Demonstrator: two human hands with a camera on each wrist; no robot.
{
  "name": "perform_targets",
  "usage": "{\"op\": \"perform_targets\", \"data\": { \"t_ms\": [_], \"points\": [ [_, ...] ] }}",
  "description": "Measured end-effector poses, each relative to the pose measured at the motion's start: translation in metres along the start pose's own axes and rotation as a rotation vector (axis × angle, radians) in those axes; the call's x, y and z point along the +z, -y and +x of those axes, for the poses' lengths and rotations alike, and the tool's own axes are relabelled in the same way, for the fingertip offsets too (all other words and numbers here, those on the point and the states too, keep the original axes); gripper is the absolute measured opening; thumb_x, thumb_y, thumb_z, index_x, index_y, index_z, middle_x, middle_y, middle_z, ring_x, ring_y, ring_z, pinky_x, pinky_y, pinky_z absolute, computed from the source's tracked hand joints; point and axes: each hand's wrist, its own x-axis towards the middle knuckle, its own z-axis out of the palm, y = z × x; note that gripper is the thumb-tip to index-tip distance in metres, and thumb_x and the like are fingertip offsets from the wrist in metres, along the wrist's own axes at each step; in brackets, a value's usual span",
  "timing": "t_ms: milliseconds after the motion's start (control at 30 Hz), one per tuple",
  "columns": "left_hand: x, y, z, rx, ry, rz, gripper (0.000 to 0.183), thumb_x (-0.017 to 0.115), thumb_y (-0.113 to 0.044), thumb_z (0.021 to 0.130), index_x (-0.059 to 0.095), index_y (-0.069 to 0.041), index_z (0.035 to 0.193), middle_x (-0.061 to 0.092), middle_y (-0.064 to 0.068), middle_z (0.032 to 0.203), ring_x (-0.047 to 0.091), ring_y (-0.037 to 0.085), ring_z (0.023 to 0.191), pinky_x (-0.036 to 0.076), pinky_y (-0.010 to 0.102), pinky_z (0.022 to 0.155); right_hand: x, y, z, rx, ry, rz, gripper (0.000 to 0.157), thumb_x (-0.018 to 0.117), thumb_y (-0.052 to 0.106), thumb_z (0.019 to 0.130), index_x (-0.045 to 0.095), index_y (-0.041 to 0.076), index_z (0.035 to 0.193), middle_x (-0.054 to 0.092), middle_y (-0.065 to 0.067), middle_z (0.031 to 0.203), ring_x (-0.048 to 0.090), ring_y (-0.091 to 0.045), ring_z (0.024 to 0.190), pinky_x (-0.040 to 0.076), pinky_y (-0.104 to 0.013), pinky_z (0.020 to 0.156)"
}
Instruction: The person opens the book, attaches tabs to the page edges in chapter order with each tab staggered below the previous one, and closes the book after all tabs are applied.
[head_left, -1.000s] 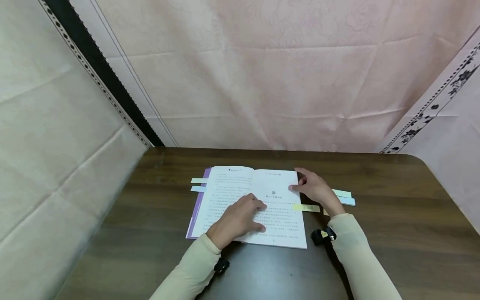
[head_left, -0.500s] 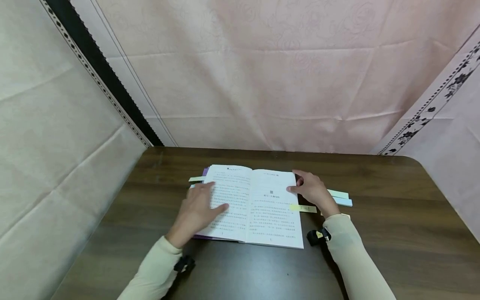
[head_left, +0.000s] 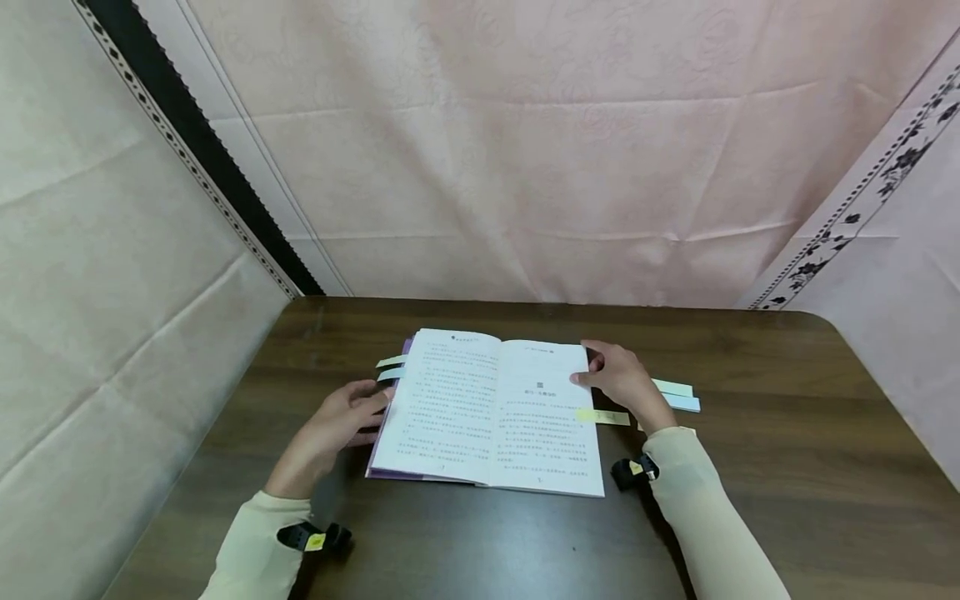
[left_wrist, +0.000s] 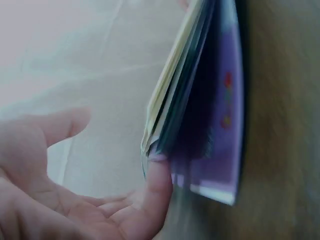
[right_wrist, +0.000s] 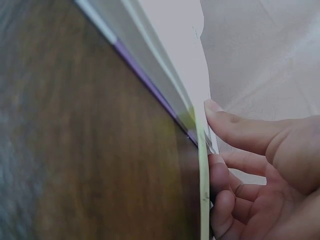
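An open book [head_left: 450,400] with white printed pages and a purple cover lies in front of me. My left hand [head_left: 341,425] is at its left edge. In the left wrist view, a fingertip of the left hand [left_wrist: 100,200] touches the edge of the pages, while the thumb stands apart from them; the purple cover [left_wrist: 220,130] spreads away below. My right hand [head_left: 622,379] holds the book's right edge near the upper corner. Seen from the right wrist, the right hand's thumb [right_wrist: 240,130] lies on the page side and the other fingers curl at the edge beneath.
A yellow tab [head_left: 606,417] sticks out from the right page, and pale green and blue tabs [head_left: 678,396] show beyond the right wrist. More tabs [head_left: 392,368] stick out on the left. The brown wooden table [head_left: 450,550] meets a pale cloth backdrop [head_left: 510,183] at its far edge.
My left hand has moved left from the middle of the pages, across the left page, to the book's left edge. The right hand has kept its place at the right edge.
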Motion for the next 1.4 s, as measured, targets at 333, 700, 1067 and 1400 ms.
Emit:
{"op": "perform_targets", "data": {
  "t_ms": [333, 700, 1067, 1400],
  "points": [
    [0.003, 0.001, 0.002, 0.038, 0.113, -0.233, 0.064, 0.05, -0.042, 0.112, 0.039, 0.002, 0.157, 0.065, 0.018, 0.136, 0.068, 0.022, 0.112, 0.06, 0.034, 0.087, 0.0, 0.002, -0.001, 0.003, -0.003, -0.001, 0.078, 0.078, 0.023, 0.098, 0.038, 0.007, 0.163, 0.055, -0.011, 0.1, 0.05, -0.027, 0.09, 0.042, -0.041, 0.079],
    [0.068, -0.031, -0.029, 0.361, 0.293, -0.468, 0.092, 0.008, -0.065, 0.109, 0.02, 0.007, 0.164, 0.029, 0.032, 0.166, 0.034, 0.044, 0.153, 0.04, 0.041, 0.119, -0.016, -0.009, -0.007, -0.052, 0.079, 0.093, 0.071, 0.065, 0.019, 0.107, 0.029, 0.005, 0.166, 0.062, -0.014, 0.11, 0.058, -0.026, 0.091, 0.05, -0.038, 0.08],
    [0.138, -0.029, -0.028, 0.551, 0.254, 0.481, 0.078, 0.048, -0.051, 0.11, 0.022, -0.003, 0.167, 0.016, 0.02, 0.174, 0.018, 0.036, 0.16, 0.023, 0.053, 0.127, -0.028, -0.013, -0.007, -0.033, 0.173, 0.416, 0.077, 0.021, 0.05, 0.115, 0.044, -0.016, 0.147, 0.066, -0.031, 0.128, 0.072, -0.028, 0.106, 0.059, -0.037, 0.094],
    [0.158, -0.029, -0.029, 0.569, 0.221, 0.872, 0.079, 0.059, -0.043, 0.107, 0.03, 0.004, 0.163, 0.016, 0.023, 0.173, 0.016, 0.035, 0.161, 0.022, 0.053, 0.128, -0.032, -0.014, -0.009, 0.012, 0.142, 0.297, 0.089, 0.025, 0.068, 0.109, 0.048, -0.007, 0.152, 0.045, -0.029, 0.157, 0.054, -0.044, 0.138, 0.033, -0.061, 0.121]
  ]
}}
